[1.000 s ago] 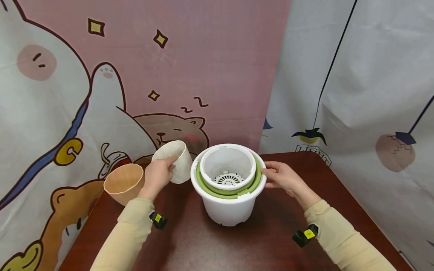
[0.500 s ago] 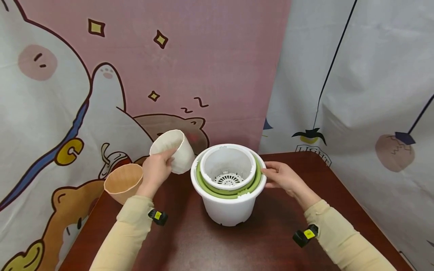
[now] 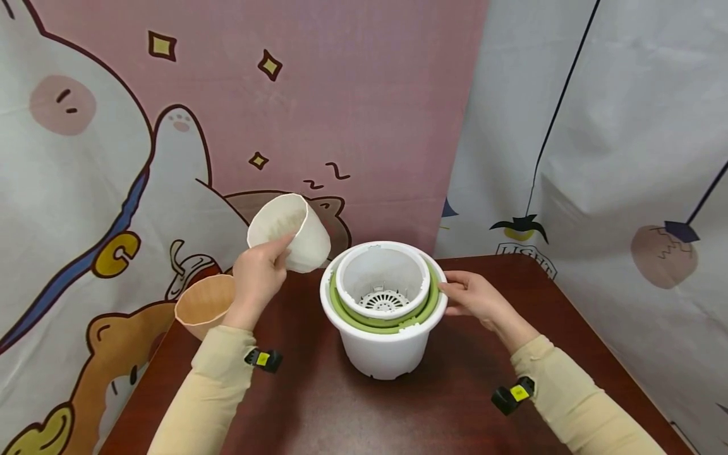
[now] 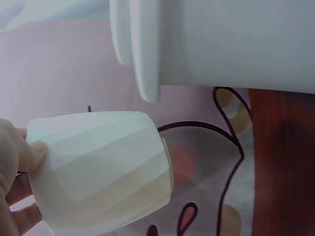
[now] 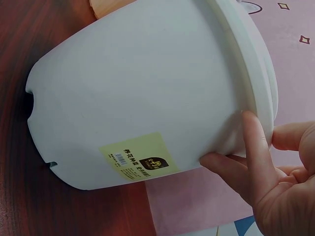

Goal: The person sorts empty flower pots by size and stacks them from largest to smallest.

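A small cream flower pot [image 3: 309,243] with slanted facets is tilted in the air, left of the nested pots. My left hand [image 3: 258,278] pinches its rim, thumb outside in the left wrist view [image 4: 98,172]. On the table stands a large white flower pot [image 3: 383,354], holding a green pot [image 3: 375,327] and a smaller white pot [image 3: 382,272] with a slotted bottom. My right hand [image 3: 478,300] grips the large pot's rim from the right; in the right wrist view the fingers [image 5: 253,147] lie under the rim, near a yellow label [image 5: 140,157].
An orange faceted pot [image 3: 207,303] stands at the table's left, partly behind my left hand. The dark red-brown table [image 3: 364,417] meets a cartoon-printed cloth [image 3: 364,126] at the back and sides.
My left hand has lifted the cream pot upward, above the height of the nested pots' rim. The right hand and the nested pots have stayed in place.
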`<state>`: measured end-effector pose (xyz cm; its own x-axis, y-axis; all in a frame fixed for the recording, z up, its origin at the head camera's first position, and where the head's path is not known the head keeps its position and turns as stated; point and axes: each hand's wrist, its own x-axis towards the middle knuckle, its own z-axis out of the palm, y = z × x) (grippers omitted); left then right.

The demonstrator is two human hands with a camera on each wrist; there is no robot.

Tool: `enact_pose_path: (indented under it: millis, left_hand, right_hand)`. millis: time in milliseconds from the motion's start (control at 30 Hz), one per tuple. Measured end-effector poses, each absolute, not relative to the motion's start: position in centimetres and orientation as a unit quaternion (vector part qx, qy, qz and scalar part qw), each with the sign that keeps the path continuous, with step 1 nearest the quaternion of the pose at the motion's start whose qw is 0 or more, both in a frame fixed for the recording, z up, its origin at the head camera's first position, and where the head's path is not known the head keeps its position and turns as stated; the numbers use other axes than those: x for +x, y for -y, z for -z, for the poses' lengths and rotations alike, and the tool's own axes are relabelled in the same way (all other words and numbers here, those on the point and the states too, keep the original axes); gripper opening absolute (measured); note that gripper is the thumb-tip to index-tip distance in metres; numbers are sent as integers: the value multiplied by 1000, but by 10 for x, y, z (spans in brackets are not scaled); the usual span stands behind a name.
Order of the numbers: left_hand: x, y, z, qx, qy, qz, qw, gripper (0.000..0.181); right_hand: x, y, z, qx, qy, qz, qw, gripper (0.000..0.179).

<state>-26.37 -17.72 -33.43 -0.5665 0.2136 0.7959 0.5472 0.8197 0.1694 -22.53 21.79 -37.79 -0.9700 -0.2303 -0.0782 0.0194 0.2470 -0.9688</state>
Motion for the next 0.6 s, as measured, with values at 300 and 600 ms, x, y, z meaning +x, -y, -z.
enact_pose_path:
  millis: [300, 600]
  left_hand:
    - [-259, 168, 316, -254, 822, 217, 461, 32]
    - [-252, 154, 303, -291, 791, 222, 490, 33]
  right_hand:
    - [-225, -218, 378, -70, -782, 611, 103, 55]
    - [-226, -220, 379, -68, -782, 611, 103, 55]
